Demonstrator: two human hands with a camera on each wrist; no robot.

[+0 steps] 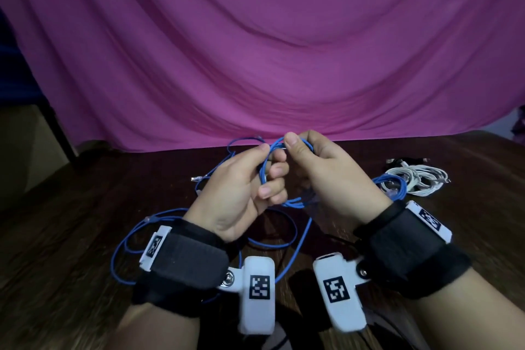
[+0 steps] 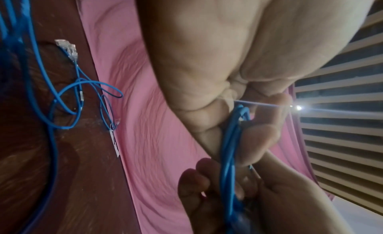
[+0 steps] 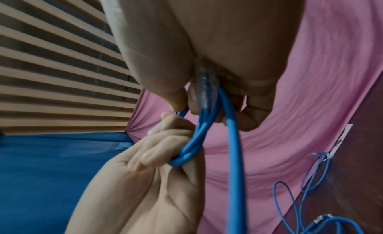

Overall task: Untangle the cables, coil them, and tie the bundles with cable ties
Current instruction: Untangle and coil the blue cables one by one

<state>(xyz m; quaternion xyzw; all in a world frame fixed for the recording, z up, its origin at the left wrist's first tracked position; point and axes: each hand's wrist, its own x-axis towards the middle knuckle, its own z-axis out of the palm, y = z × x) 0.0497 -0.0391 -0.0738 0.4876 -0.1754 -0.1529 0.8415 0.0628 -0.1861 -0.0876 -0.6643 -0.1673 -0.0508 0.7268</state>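
Both grips were closed on the small blue cable coil [image 1: 279, 150], raised above the counter [image 1: 85, 207]: the left hand [image 1: 241, 193] curled round its loops to keep them stacked, the right hand [image 1: 321, 170] pinching the top, probably to keep them from springing apart. Loose blue cable [image 1: 125, 247] trailed below; bundled cables [image 1: 412, 179] lay to the right.

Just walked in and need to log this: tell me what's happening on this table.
A person is coiling a blue network cable above a dark wooden table. The left hand grips the gathered loops while the right hand holds the same coil, a clear plug tucked in its palm. More loose blue cable trails over the table. To the right lie a coiled blue bundle and white cables. No tie is visible on the held coil.
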